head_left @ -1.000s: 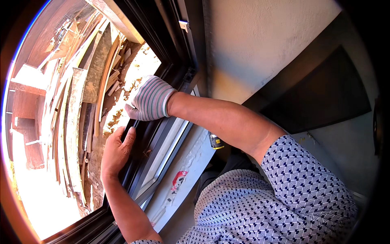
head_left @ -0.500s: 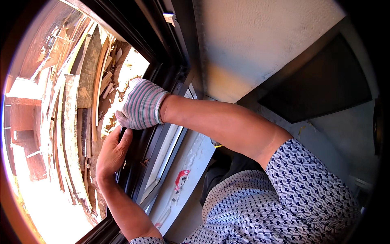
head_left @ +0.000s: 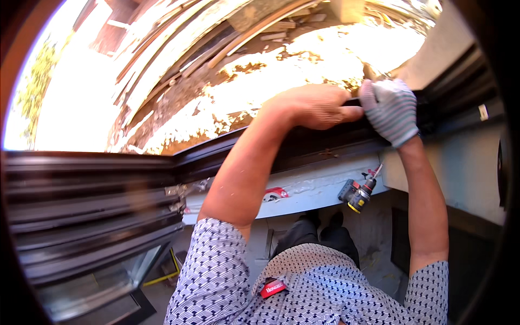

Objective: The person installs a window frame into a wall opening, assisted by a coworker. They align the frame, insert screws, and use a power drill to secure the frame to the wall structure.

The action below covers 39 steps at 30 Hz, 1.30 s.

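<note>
With the view turned, the window frame [head_left: 303,147] was touched by left hand [head_left: 318,105] and right hand [head_left: 392,112], fingers curled, grip unclear.

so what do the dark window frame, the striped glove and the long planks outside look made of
Dark window frame: probably coated metal, going by its crisp ridged profile and slight sheen, though plastic is possible.
Striped glove: apparently knitted fabric with a matte finish, from its soft, banded surface; fibre unclear.
Long planks: likely rough, unpainted wood, judging by the uneven brown and tan surfaces.
</note>
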Each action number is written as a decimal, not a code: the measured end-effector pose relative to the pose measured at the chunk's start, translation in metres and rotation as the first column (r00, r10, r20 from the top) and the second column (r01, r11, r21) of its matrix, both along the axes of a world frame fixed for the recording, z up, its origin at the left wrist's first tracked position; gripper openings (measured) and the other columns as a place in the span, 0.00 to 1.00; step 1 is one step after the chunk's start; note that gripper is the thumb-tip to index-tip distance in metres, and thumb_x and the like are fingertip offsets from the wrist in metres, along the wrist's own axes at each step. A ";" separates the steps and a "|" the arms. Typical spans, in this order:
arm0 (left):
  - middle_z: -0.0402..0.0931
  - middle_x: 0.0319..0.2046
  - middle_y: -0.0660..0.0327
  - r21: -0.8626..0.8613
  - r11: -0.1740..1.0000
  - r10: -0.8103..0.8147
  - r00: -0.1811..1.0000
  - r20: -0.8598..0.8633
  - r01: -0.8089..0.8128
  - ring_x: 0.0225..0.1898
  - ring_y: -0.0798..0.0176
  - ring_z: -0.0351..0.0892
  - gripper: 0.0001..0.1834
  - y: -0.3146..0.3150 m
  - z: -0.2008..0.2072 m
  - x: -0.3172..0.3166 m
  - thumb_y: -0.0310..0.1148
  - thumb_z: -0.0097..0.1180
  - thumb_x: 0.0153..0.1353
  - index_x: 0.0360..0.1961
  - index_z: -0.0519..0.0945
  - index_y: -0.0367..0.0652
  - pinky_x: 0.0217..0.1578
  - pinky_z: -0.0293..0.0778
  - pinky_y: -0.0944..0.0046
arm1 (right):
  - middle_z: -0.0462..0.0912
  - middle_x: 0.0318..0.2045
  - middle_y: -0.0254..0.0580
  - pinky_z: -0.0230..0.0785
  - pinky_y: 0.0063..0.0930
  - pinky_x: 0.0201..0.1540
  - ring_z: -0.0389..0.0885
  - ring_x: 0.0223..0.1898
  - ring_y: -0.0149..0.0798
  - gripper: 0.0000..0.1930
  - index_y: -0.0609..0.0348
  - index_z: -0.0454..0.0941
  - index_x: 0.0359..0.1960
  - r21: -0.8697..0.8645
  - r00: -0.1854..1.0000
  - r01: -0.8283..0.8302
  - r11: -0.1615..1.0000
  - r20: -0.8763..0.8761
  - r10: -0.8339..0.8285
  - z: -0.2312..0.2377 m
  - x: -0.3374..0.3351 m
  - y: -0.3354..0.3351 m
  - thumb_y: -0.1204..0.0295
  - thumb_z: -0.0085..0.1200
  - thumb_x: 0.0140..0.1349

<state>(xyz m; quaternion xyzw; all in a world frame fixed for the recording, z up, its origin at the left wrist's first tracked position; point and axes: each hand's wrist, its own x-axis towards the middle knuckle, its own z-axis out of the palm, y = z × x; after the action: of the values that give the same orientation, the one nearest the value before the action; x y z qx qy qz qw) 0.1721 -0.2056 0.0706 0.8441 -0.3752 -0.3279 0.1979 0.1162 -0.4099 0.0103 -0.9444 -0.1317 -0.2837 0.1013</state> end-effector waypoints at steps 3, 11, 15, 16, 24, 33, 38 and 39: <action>0.85 0.41 0.37 -0.095 0.995 -0.022 0.997 0.068 0.028 0.47 0.37 0.85 0.35 0.014 -0.014 0.001 0.58 0.48 0.75 0.49 0.83 0.28 0.51 0.77 0.48 | 0.76 0.19 0.53 0.68 0.47 0.34 0.76 0.23 0.56 0.25 0.59 0.73 0.18 -0.021 1.000 -0.023 1.000 -0.010 0.023 -0.002 0.001 0.008 0.62 0.47 0.78; 0.85 0.45 0.37 -0.159 0.986 -0.039 0.991 0.128 0.060 0.50 0.38 0.85 0.35 0.011 -0.025 -0.001 0.58 0.50 0.74 0.50 0.85 0.29 0.54 0.77 0.49 | 0.76 0.19 0.55 0.66 0.48 0.32 0.74 0.23 0.57 0.27 0.62 0.72 0.20 -0.007 0.998 -0.033 0.999 -0.048 0.033 -0.010 0.001 0.001 0.61 0.45 0.81; 0.85 0.49 0.39 -0.174 0.982 -0.047 0.989 0.137 0.071 0.53 0.38 0.84 0.35 0.007 -0.025 0.000 0.58 0.51 0.73 0.52 0.85 0.29 0.57 0.76 0.49 | 0.75 0.20 0.56 0.66 0.47 0.33 0.72 0.24 0.56 0.27 0.63 0.72 0.21 0.020 0.996 0.006 1.000 -0.090 -0.004 -0.011 0.002 -0.007 0.60 0.44 0.82; 0.85 0.49 0.39 -0.177 0.981 -0.055 0.989 0.134 0.079 0.54 0.38 0.84 0.35 0.007 -0.025 0.001 0.58 0.51 0.73 0.52 0.85 0.30 0.57 0.76 0.50 | 0.75 0.20 0.56 0.65 0.47 0.33 0.72 0.24 0.55 0.27 0.63 0.72 0.21 0.042 0.994 0.019 0.999 -0.112 -0.015 -0.012 0.002 -0.008 0.60 0.44 0.82; 0.84 0.51 0.39 -0.180 0.977 -0.085 0.985 0.151 0.112 0.56 0.40 0.83 0.35 0.012 -0.023 0.002 0.58 0.52 0.73 0.53 0.85 0.30 0.59 0.75 0.50 | 0.74 0.18 0.54 0.65 0.45 0.30 0.71 0.21 0.53 0.26 0.63 0.75 0.21 0.021 0.997 0.017 1.000 -0.077 -0.015 -0.015 0.003 -0.011 0.61 0.49 0.80; 0.85 0.50 0.40 -0.168 0.976 -0.104 0.977 0.183 0.136 0.56 0.39 0.83 0.36 0.009 -0.027 0.004 0.58 0.49 0.74 0.51 0.86 0.30 0.59 0.75 0.49 | 0.75 0.19 0.56 0.66 0.45 0.31 0.71 0.21 0.54 0.27 0.64 0.76 0.22 0.041 0.993 0.020 0.999 -0.116 -0.015 -0.010 0.001 -0.007 0.60 0.47 0.80; 0.85 0.49 0.40 -0.175 0.973 -0.116 0.975 0.188 0.149 0.55 0.39 0.83 0.35 0.007 -0.029 0.006 0.58 0.49 0.74 0.50 0.86 0.30 0.59 0.75 0.49 | 0.75 0.19 0.56 0.66 0.46 0.31 0.72 0.22 0.54 0.27 0.64 0.76 0.22 0.026 0.995 0.016 1.000 -0.102 -0.013 -0.013 0.002 -0.010 0.60 0.46 0.81; 0.85 0.49 0.40 -0.176 0.973 -0.115 0.975 0.189 0.149 0.55 0.39 0.83 0.35 0.007 -0.029 0.006 0.58 0.49 0.74 0.50 0.86 0.30 0.59 0.75 0.49 | 0.75 0.19 0.56 0.66 0.46 0.31 0.72 0.22 0.54 0.27 0.64 0.76 0.22 0.023 0.995 0.013 1.000 -0.099 -0.011 -0.013 0.003 -0.011 0.60 0.46 0.81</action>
<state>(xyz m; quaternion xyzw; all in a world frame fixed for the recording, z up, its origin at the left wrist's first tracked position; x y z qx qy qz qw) 0.1782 -0.1989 0.0415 0.8204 -0.4763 -0.2265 0.2206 0.1188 -0.4209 -0.0031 -0.9568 -0.1177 -0.2388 0.1171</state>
